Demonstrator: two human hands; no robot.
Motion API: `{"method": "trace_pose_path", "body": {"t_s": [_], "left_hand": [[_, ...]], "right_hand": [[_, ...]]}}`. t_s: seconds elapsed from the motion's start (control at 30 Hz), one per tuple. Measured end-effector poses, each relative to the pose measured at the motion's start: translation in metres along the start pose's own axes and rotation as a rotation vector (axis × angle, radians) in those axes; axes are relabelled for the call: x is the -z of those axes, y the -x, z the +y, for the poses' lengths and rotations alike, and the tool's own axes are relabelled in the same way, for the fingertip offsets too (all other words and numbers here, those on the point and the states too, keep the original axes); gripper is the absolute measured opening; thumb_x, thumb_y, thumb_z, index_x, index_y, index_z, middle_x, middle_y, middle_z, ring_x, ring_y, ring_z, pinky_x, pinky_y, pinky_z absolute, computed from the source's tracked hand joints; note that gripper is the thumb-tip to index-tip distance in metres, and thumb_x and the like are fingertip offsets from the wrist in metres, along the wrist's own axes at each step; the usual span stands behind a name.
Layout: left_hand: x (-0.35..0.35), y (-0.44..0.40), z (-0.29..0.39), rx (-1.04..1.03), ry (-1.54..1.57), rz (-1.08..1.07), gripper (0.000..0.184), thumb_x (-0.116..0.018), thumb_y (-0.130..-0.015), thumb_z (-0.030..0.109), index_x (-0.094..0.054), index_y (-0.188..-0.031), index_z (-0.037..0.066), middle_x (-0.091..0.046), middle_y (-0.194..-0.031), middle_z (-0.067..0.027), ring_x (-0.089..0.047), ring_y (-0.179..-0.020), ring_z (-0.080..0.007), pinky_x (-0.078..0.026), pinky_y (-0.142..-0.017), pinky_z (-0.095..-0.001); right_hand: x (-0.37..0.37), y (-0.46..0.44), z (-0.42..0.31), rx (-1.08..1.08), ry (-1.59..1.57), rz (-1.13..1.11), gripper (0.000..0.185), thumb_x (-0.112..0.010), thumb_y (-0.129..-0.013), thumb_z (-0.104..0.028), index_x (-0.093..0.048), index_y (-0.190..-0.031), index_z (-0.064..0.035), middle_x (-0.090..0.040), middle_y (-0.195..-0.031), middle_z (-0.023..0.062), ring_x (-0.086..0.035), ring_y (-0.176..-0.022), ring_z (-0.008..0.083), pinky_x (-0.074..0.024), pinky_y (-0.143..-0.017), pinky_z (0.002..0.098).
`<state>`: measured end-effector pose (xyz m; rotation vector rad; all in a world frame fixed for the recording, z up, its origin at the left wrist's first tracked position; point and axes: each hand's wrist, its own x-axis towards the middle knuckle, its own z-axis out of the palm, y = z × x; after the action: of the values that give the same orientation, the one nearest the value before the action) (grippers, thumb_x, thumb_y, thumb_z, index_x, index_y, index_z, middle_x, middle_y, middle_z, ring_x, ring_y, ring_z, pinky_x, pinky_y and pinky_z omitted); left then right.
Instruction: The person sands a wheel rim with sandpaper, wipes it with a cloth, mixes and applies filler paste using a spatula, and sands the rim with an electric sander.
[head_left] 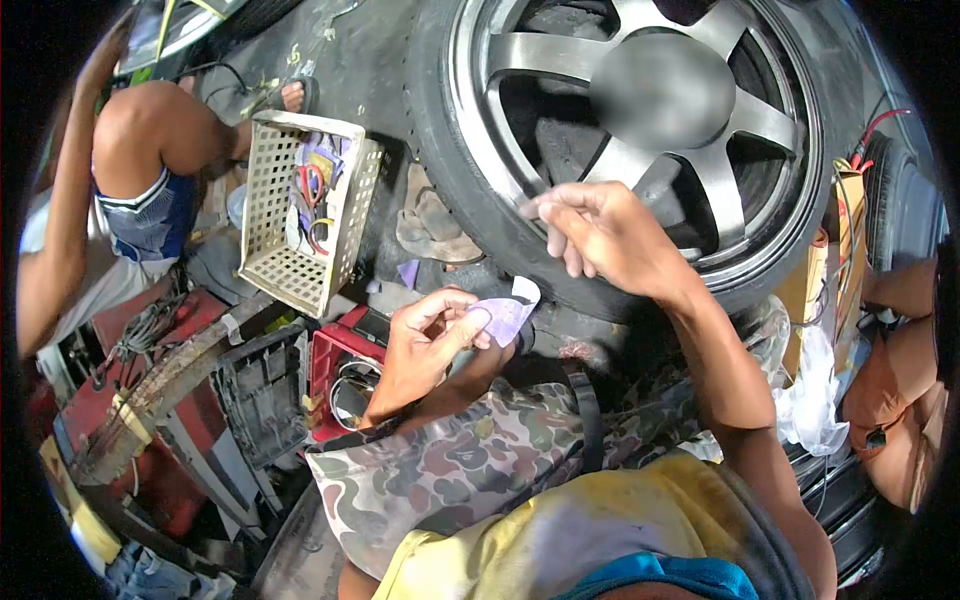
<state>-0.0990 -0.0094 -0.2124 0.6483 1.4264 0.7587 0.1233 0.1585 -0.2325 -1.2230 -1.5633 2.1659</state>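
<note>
My left hand (425, 340) is closed, pinching a piece of purple sandpaper (505, 318) with a curled pale corner between thumb and fingers, above my lap. My right hand (600, 230) is raised over the lower left edge of a large alloy wheel (515, 55). Its fingers are bent, thumb and forefinger close together by the metal rim. Blur at the fingertips hides whether anything small is between them. The wheel has wide silver spokes and a black tire (440, 150), and its hub is blurred out. A purple scrap (408, 272) lies on the ground beyond my left hand.
A cream plastic basket (262, 200) with tools and purple scraps stands on the left. Nearby are a red plastic case (325, 375) and a worn sandal (430, 220). One person sits with a bent knee (150, 130) at left; another person's arm (895, 390) shows at right.
</note>
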Motion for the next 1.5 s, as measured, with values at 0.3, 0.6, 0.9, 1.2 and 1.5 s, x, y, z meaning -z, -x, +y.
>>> {"method": "trace_pose_path", "body": {"t_s": [0.3,0.6,0.9,1.2,1.5], "left_hand": [[-0.002,-0.009,0.006,-0.008,0.141,-0.067,0.016,-0.072,-0.097,0.004,-0.069,-0.111,-0.003,-0.072,-0.085,-0.0075,-0.069,-0.076,-0.0133,-0.054,-0.070,-0.0270],[-0.011,-0.016,0.017,-0.060,-0.001,-0.192,0.011,-0.072,-0.097,0.004,-0.073,-0.105,-0.004,-0.067,-0.094,-0.0077,-0.067,-0.079,-0.0118,-0.052,-0.071,-0.0258],[-0.025,-0.051,0.053,-0.663,-0.794,-0.021,0.025,-0.074,-0.085,0.001,-0.072,-0.110,0.000,-0.068,-0.108,-0.0128,-0.069,-0.095,-0.0283,-0.056,-0.077,-0.0355],[-0.009,-0.104,0.069,-0.857,-1.325,-0.165,0.036,-0.071,-0.076,0.008,-0.066,-0.112,0.007,-0.064,-0.113,-0.0075,-0.066,-0.094,-0.0289,-0.058,-0.076,-0.0410],[0.030,-0.152,0.100,-0.994,-1.512,-0.058,0.031,-0.069,-0.074,0.003,-0.066,-0.104,0.009,-0.065,-0.109,-0.0051,-0.067,-0.091,-0.0272,-0.058,-0.075,-0.0382]], "right_hand": [[-0.033,0.052,0.021,0.103,-0.260,-0.152,0.038,-0.080,-0.091,-0.007,-0.065,-0.125,-0.0017,-0.067,-0.104,0.0022,-0.064,-0.092,0.0086,-0.0538,-0.081,0.0271],[-0.044,0.059,0.035,0.290,-0.125,0.024,0.023,-0.081,-0.085,-0.009,-0.062,-0.092,0.0010,-0.065,-0.098,0.0095,-0.067,-0.084,0.0154,-0.0565,-0.068,0.0310],[-0.026,0.056,0.034,0.262,-0.135,0.187,0.018,-0.079,-0.087,-0.009,-0.065,-0.096,-0.0019,-0.064,-0.078,0.0041,-0.059,-0.071,0.0099,-0.0492,-0.067,0.0289],[0.000,0.049,0.044,0.385,-0.161,0.331,0.016,-0.074,-0.089,-0.002,-0.058,-0.093,-0.0018,-0.062,-0.088,0.0025,-0.054,-0.072,0.0085,-0.0451,-0.069,0.0249],[0.000,0.044,0.042,0.302,-0.174,0.303,0.020,-0.076,-0.089,-0.003,-0.057,-0.095,-0.0010,-0.070,-0.096,0.0083,-0.066,-0.085,0.0143,-0.0518,-0.076,0.0318]]}}
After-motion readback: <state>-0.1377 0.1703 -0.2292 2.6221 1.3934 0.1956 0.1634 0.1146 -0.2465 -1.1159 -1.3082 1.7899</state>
